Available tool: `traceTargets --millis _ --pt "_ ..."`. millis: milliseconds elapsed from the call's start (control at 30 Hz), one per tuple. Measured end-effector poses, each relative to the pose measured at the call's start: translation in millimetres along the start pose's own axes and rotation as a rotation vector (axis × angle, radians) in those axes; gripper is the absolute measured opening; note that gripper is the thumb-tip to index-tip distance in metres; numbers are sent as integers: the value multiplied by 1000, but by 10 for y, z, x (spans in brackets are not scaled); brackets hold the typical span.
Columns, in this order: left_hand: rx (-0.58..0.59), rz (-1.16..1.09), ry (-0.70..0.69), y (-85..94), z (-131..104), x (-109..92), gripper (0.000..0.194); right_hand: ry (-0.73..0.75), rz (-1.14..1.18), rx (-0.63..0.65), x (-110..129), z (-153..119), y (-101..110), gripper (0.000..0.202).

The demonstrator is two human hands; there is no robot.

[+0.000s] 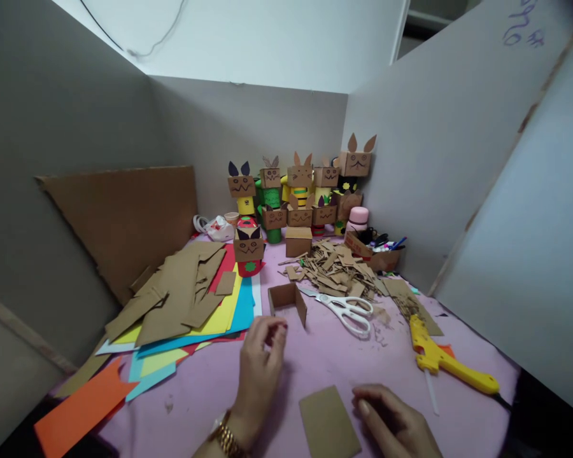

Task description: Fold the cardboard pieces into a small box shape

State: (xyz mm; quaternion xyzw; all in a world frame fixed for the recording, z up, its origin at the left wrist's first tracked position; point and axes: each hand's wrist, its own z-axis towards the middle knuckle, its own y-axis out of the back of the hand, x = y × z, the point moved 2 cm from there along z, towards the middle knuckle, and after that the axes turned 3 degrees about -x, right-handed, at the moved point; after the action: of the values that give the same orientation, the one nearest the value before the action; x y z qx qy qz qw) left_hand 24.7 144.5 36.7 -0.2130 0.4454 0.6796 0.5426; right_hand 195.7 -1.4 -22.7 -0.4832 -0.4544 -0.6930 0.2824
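**Another cardboard box half built**

A folded cardboard frame (287, 301) stands open-sided, unclosed; a row of finished figures (300, 191) lines the back. The left hand (260, 366), loosely curled and empty, hovers just before it. The right hand (394, 423) lies flat, touching a loose cardboard panel (328, 423). Bare pink tabletop (325, 356) between them; scissors (346, 310) and glue gun (442, 357) crowd the right.

Yellow glue gun (446, 362), white-handled scissors (348, 312)

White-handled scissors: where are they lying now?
The white-handled scissors lie on the pink tabletop, centre-right in the head view, between the open cardboard box and yellow glue gun.
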Motion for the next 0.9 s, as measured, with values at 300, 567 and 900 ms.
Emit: traceTargets --millis 300,567,900 --pt "-24 18 56 -16 187 402 40 222 -236 -66 902 1024 -164 41" --pt "36 -37 62 -51 177 430 41 249 -378 -44 809 1386 -482 35" --pt "-12 -170 156 -18 138 370 46 295 -257 -133 710 1243 -430 32"
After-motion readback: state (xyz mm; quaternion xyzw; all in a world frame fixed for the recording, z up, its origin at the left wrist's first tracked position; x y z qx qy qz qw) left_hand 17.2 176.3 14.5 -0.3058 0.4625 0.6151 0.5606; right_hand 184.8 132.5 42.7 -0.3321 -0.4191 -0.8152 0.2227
